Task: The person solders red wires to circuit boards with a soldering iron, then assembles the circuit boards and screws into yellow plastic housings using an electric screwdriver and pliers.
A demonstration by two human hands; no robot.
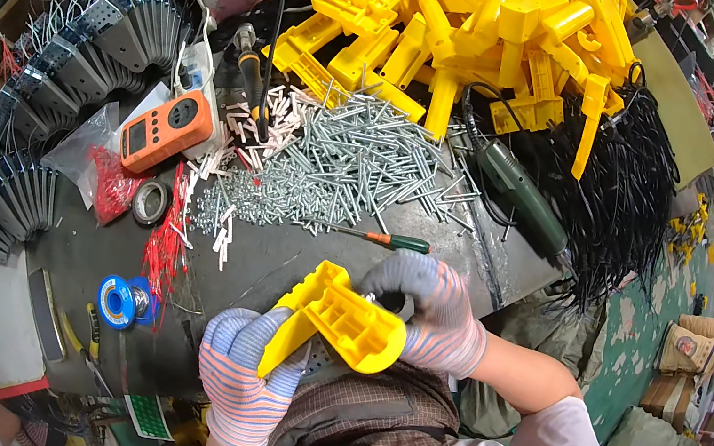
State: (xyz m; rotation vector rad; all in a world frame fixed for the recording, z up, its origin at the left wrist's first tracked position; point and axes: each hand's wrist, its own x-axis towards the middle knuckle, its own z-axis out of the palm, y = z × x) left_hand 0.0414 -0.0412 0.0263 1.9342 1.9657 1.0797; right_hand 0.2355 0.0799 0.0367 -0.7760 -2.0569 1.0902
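A yellow plastic housing [355,326], with ribbed compartments inside its rounded end, is held in front of my apron. My left hand [246,374], in a striped knit glove, is closed round its left part. My gloved right hand [438,319] is curled against the housing's far right edge. A small shiny tip and something dark show by its fingers, too hidden to name. A grey metal piece with holes [323,360] peeks out under the housing. Just beyond my hands lies a screwdriver [397,242] with a green and orange handle.
Loose screws [368,158] cover the mid table, below a heap of yellow housings [506,30]. A green power tool [520,194] lies beside black cables [617,183]. Leftward are an orange socket meter [168,130], solder spool [119,301], tape roll [151,203] and stacked metal parts [7,204].
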